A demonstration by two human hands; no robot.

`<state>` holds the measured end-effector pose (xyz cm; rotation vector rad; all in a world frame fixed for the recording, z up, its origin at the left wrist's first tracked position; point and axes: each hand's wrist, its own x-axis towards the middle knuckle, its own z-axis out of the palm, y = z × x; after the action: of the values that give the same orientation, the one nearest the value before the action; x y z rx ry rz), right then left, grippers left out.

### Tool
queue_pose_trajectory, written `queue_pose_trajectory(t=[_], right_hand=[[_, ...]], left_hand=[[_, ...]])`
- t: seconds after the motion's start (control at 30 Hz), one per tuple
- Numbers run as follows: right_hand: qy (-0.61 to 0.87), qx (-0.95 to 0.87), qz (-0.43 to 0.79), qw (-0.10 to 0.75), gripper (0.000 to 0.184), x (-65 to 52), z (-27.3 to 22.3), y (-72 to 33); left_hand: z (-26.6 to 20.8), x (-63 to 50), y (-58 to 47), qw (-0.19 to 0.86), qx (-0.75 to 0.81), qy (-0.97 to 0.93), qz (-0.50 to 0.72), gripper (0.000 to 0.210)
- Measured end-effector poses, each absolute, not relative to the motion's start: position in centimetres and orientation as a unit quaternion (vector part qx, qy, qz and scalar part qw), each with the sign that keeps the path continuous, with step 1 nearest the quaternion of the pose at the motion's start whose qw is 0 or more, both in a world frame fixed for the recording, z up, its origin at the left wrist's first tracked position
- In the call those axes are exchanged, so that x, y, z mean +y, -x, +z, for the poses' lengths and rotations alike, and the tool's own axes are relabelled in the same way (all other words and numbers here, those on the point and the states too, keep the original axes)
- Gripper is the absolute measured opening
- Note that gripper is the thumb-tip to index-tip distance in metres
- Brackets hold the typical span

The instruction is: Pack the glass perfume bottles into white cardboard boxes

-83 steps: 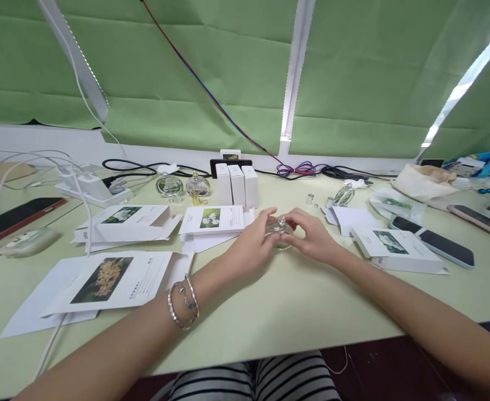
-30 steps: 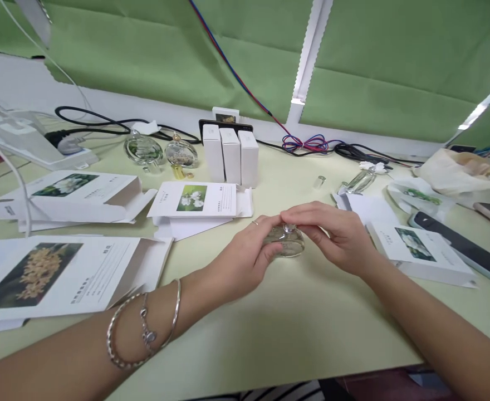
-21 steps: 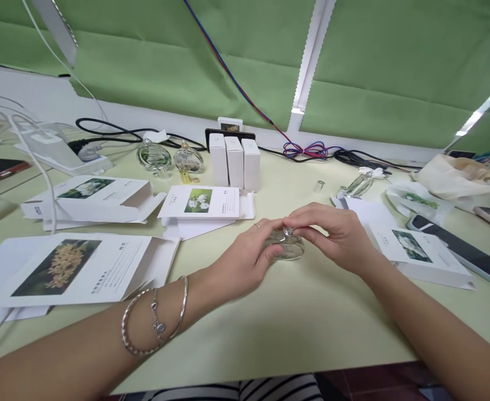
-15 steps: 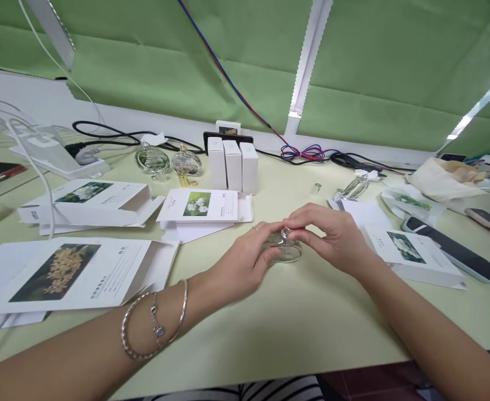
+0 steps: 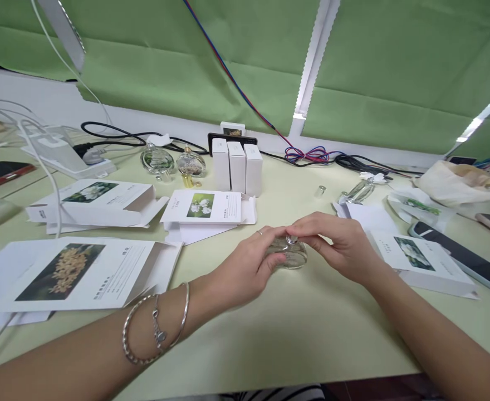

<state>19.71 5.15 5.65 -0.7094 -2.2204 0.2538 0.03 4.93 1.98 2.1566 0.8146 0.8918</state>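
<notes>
Stretching across nearly everything in sight is the pale green table (image 5: pixel 295 345), and every place below is told from the row of three small white boxes (image 5: pixel 237 165) standing upright near its far edge. Well to the left of the row and nearer the person lies the largest flattened carton (image 5: pixel 90 273), printed with yellow blossoms. Between that and the row rests another open carton (image 5: pixel 98 196) with a white flower picture, and just in front of the row sits a third carton (image 5: pixel 205 207). Far right of the row, a dark phone (image 5: pixel 457 255) lies beside one more flower-printed carton (image 5: pixel 426 262). Just left of the row stand two round glass bottles (image 5: pixel 174 161), and to its right a slim bottle (image 5: pixel 359 191) lies tipped over.

In front of the row, a little to the right, both hands meet over a small clear glass bottle (image 5: pixel 289 257) resting on the table. The left hand (image 5: pixel 245 270), with bangles (image 5: pixel 155 326) at the wrist, wraps its fingers around the bottle's side, grasping it steady. The right hand (image 5: pixel 341 248) reaches in from the other side, thumb and forefinger pinched on the silver cap (image 5: pixel 292 240) at the bottle's top. Smallest of all, a tiny silver cap piece (image 5: pixel 321 190) stands alone to the right of the row.
</notes>
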Motion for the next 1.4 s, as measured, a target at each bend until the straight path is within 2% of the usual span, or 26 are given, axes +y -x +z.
queue_pose_trajectory(t=[0.17,0.47,0.8,1.4], right_hand=[[0.278,-0.886,0.079,0.364,0.025,5.08,5.9,-19.88],[0.268,-0.887,0.037,0.373,0.026,4.76,5.68,-19.9],[0.275,-0.877,0.099,0.381,0.023,5.2,5.69,-19.93],[0.269,-0.874,0.126,0.385,0.022,5.22,5.8,-19.89]], left_hand=[[2.06,4.89,0.05,0.341,0.327,-0.817,0.331,0.032],[1.91,4.82,0.14,0.333,0.325,-0.819,0.334,0.033],[1.95,4.87,-0.03,0.329,0.323,-0.822,0.335,0.035],[1.94,4.87,0.03,0.334,0.318,-0.821,0.336,0.033]])
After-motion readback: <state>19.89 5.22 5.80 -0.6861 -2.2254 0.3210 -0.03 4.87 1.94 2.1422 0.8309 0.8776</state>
